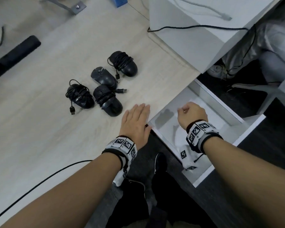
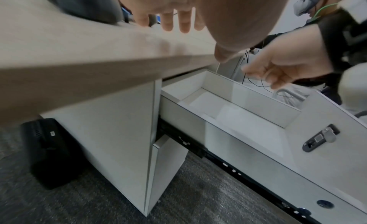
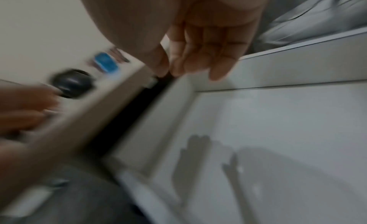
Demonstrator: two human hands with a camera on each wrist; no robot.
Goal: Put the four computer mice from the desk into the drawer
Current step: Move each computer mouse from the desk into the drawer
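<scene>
Several black computer mice lie grouped on the pale wooden desk [image 1: 39, 129]: one wrapped in its cable at the back [image 1: 123, 63], a bare one [image 1: 103, 77], and two cable-wrapped ones in front [image 1: 80, 96] [image 1: 108, 102]. My left hand [image 1: 136, 117] hovers flat at the desk's edge just right of the nearest mouse, fingers [image 2: 184, 23] straight, holding nothing. The white drawer [image 1: 209, 97] stands pulled out, holding none of the mice. My right hand [image 1: 190, 111] hangs over it with fingers [image 3: 198, 54] loosely curled and empty. One mouse [image 3: 71, 83] shows blurred in the right wrist view.
A large white box [image 1: 187, 38] with a black cable across it stands behind the drawer. A black padded bar [image 1: 20, 50] lies at the desk's left, a thin cable [image 1: 39, 183] at its front. Another person's legs [image 1: 262, 46] are beyond the drawer. A black case [image 2: 49, 152] sits under the desk.
</scene>
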